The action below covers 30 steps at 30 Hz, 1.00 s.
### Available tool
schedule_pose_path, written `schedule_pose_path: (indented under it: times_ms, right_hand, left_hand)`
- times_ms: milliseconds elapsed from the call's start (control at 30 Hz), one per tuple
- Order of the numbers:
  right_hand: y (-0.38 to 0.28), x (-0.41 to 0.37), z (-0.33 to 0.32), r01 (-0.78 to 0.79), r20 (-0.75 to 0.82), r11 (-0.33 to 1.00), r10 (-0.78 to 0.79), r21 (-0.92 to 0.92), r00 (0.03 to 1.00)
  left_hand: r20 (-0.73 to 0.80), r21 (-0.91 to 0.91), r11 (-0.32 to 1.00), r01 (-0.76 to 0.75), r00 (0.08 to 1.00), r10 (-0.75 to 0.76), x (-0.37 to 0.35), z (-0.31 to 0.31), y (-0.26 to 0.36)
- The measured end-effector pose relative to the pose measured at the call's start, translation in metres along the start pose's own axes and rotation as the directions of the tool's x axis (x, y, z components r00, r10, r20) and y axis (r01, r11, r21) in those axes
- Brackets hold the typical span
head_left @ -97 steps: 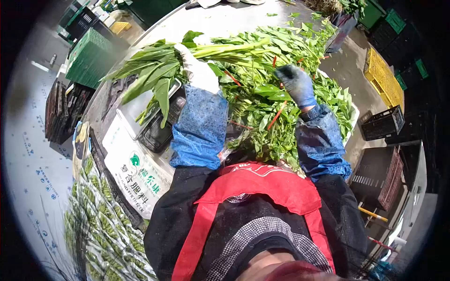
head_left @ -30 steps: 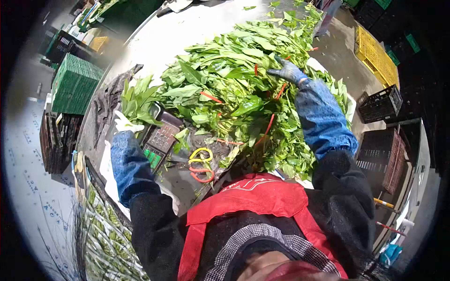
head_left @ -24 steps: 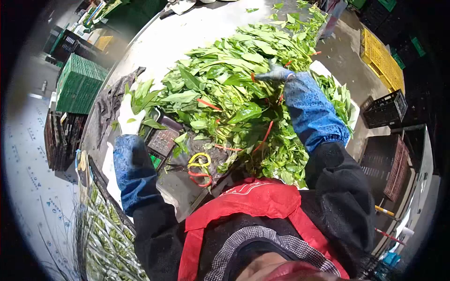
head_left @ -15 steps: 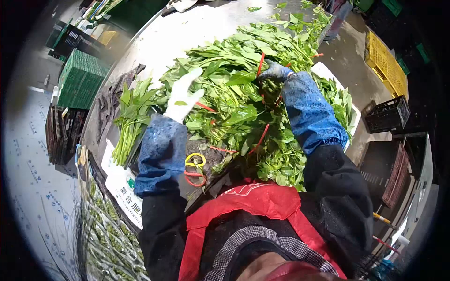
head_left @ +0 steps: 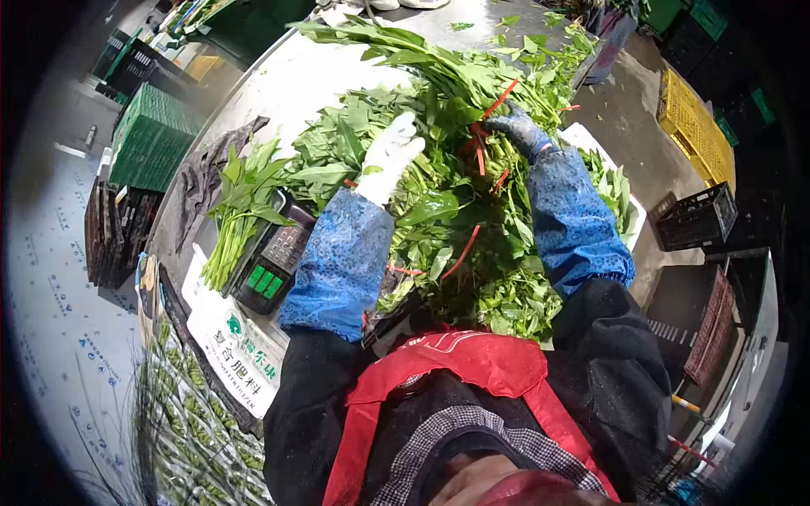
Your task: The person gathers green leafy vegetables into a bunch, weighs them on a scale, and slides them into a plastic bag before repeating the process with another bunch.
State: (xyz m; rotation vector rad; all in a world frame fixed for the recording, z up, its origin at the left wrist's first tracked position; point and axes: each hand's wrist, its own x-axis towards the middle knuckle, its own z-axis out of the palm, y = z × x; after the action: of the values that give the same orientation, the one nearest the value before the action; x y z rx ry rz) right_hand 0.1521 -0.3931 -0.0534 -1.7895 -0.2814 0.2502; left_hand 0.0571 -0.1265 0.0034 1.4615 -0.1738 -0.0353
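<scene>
A large pile of leafy greens (head_left: 430,207) with long stems covers the table in front of me. My right hand (head_left: 521,128), in a blue-grey glove, grips the stem end of a bunch of leafy greens (head_left: 405,51), whose leaves point to the upper left. Red ties (head_left: 501,99) show around and beside its stems. My left hand (head_left: 392,158), in a white glove, is over the pile with fingers loosely bent and apart. Beside my left forearm, a smaller bunch of greens (head_left: 232,240) lies by a device with a keypad and green buttons (head_left: 268,268).
A white printed bag (head_left: 232,346) lies at the near left edge, above wrapped greens (head_left: 190,422). Green crates (head_left: 152,135) are stacked at left. At right are a white tray (head_left: 637,215) of greens, a yellow crate (head_left: 696,122) and a black crate (head_left: 700,218).
The bunch in my right hand has been raised and swung out over the pile. My left hand has moved right, its fingers less spread, uncovering the keypad device; my left sleeve now hides the yellow tie.
</scene>
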Motion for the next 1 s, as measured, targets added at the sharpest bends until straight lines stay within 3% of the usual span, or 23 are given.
schedule_pose_path:
  times_ms: [33,67,100,133,200,233,267,300,333,367,433,467,600,633,700,800,833,900,933,1000]
  right_hand:
    - [-0.015,-0.012,0.007,-0.077,-0.116,0.987,0.093,0.141,0.989]
    - [-0.045,-0.031,0.019,-0.074,-0.136,0.957,0.116,0.279,0.984]
    - [-0.045,-0.033,0.025,-0.112,-0.158,0.968,0.150,0.222,0.976]
    - [-0.044,-0.039,0.029,0.030,-0.190,0.999,-0.023,0.033,0.981]
    - [-0.056,-0.055,0.040,0.260,-0.237,0.886,-0.367,-0.384,0.900]
    - [-0.067,-0.072,0.045,0.215,-0.211,0.924,-0.289,-0.315,0.934]
    - [-0.080,-0.088,0.055,0.253,-0.214,0.928,-0.315,-0.272,0.925]
    - [-0.086,-0.103,0.061,0.379,-0.200,0.819,-0.497,-0.431,0.845]
    - [-0.105,-0.121,0.069,0.417,-0.194,0.810,-0.526,-0.413,0.828]
    - [-0.105,-0.133,0.074,0.437,-0.170,0.792,-0.545,-0.426,0.821]
    - [-0.096,-0.146,0.081,0.518,-0.101,0.707,-0.632,-0.482,0.768]
    - [-0.096,-0.155,0.084,0.492,-0.059,0.723,-0.589,-0.485,0.806]
    - [-0.095,-0.177,0.089,0.413,0.007,0.704,-0.502,-0.577,0.865]
    - [-0.095,-0.181,0.085,0.354,0.013,0.707,-0.439,-0.612,0.898]
    - [-0.095,-0.185,0.079,0.381,0.032,0.672,-0.469,-0.635,0.882]
    - [-0.092,-0.192,0.078,0.297,-0.003,0.700,-0.393,-0.649,0.919]
    - [-0.091,-0.193,0.077,0.327,-0.007,0.662,-0.448,-0.674,0.894]
    - [-0.090,-0.193,0.069,0.395,0.041,0.684,-0.472,-0.614,0.881]
    - [-0.091,-0.190,0.066,0.469,0.010,0.655,-0.576,-0.593,0.817]
    - [-0.098,-0.188,0.062,0.392,-0.097,0.796,-0.485,-0.461,0.869]
  left_hand:
    - [-0.027,0.022,1.000,-0.016,1.000,0.017,0.012,0.000,-0.005]
    - [-0.052,0.045,0.998,-0.031,0.998,0.034,0.022,-0.002,-0.013]
    - [-0.128,-0.182,0.955,0.234,0.957,-0.259,0.028,-0.002,0.006]
    - [-0.192,-0.446,0.798,0.406,0.827,-0.528,0.034,-0.001,0.025]
    - [-0.015,-0.399,0.908,0.129,0.989,-0.148,0.025,0.006,0.014]
    - [-0.069,-0.578,0.815,0.037,0.993,-0.094,0.029,0.013,0.015]
    - [0.085,-0.640,0.755,0.140,0.990,-0.111,0.032,0.006,0.025]
    - [0.161,-0.722,0.674,0.160,0.985,-0.062,0.019,0.016,0.054]
    - [0.158,-0.763,0.621,0.180,0.983,-0.091,0.009,0.016,0.073]
    - [0.112,-0.769,0.634,0.084,0.994,0.004,0.000,0.023,0.082]
    - [0.012,-0.753,0.658,-0.022,0.999,0.047,0.005,0.013,0.057]
    - [0.089,-0.849,0.524,0.066,0.996,0.020,-0.001,0.016,0.056]
    - [0.026,-0.823,0.568,-0.014,0.998,0.061,-0.024,0.029,0.047]
    - [0.163,-0.877,0.473,0.084,0.978,0.129,-0.020,0.030,0.040]
    - [0.237,-0.902,0.414,0.123,0.942,0.236,-0.024,0.037,0.041]
    - [0.127,-0.797,0.595,0.105,0.992,-0.004,-0.021,0.043,0.048]
    - [0.304,-0.822,0.496,0.282,0.952,-0.037,-0.020,0.045,0.059]
    - [0.188,-0.814,0.546,0.198,0.979,-0.074,-0.017,0.052,0.064]
    - [0.195,-0.809,0.546,0.216,0.976,-0.098,-0.020,0.054,0.067]
    - [0.222,-0.803,0.545,0.242,0.969,-0.104,-0.022,0.056,0.069]
